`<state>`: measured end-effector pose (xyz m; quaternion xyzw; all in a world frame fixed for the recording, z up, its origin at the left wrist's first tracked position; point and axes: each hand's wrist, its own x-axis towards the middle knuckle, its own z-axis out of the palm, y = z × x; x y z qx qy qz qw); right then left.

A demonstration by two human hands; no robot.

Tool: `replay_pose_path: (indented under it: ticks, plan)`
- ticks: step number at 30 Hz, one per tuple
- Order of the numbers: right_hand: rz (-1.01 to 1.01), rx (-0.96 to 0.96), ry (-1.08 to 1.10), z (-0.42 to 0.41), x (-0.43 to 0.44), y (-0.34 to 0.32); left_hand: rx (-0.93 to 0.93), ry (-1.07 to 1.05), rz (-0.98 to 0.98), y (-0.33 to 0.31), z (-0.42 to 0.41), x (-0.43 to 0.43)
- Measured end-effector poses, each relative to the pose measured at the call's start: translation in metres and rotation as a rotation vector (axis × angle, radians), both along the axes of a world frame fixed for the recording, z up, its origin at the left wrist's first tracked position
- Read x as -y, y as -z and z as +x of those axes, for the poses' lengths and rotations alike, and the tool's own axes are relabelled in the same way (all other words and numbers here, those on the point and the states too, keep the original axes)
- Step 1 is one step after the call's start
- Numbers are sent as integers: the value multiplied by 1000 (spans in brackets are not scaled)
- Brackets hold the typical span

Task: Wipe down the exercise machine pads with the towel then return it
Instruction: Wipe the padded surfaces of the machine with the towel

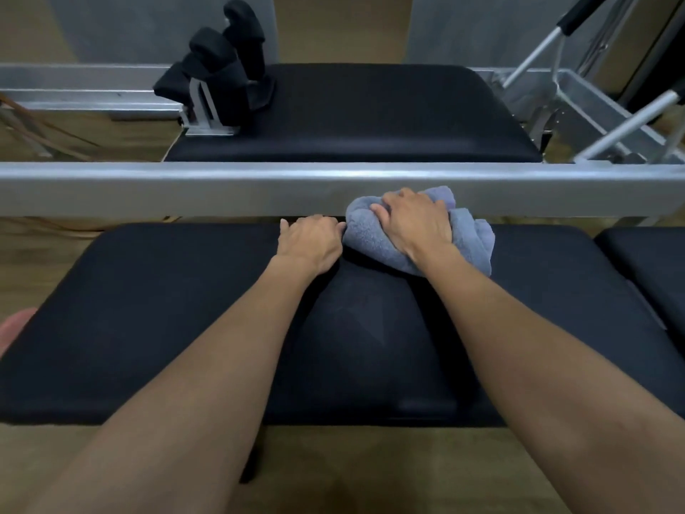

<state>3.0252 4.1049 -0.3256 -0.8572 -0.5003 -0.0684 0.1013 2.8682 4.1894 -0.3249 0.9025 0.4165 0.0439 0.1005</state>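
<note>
Head view: right hand point(415, 220) clamps the bunched grey towel point(470, 235) at the far edge of the near pad point(148, 309); left hand point(309, 241) rests just beside it, fingers bent over that edge, grip uncertain. Soft, light and floppy, the towel likely handles best gathered in a fistful.

terry cloth towel point(419, 231), matt vinyl pad point(166, 320), brushed alu rail point(185, 187)

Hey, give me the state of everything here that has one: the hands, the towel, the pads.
near pad: flat, both forearms over it.
towel: bunched, on the near pad's far edge.
right hand: grips the towel from above.
left hand: fingers curled over the near pad's far edge.
far pad: flat, untouched.
blocks: upright at the far pad's left end.
</note>
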Motion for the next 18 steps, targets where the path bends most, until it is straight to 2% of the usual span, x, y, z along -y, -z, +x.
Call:
replay_pose_path:
  ticks: [9,18]
  plan:
    - [43,43,-46,-25,39,4,-64,-103,-70,-11,6,11]
    - [88,-29,-15,-96,170,-5,-152,-54,-70,-13,3,27]
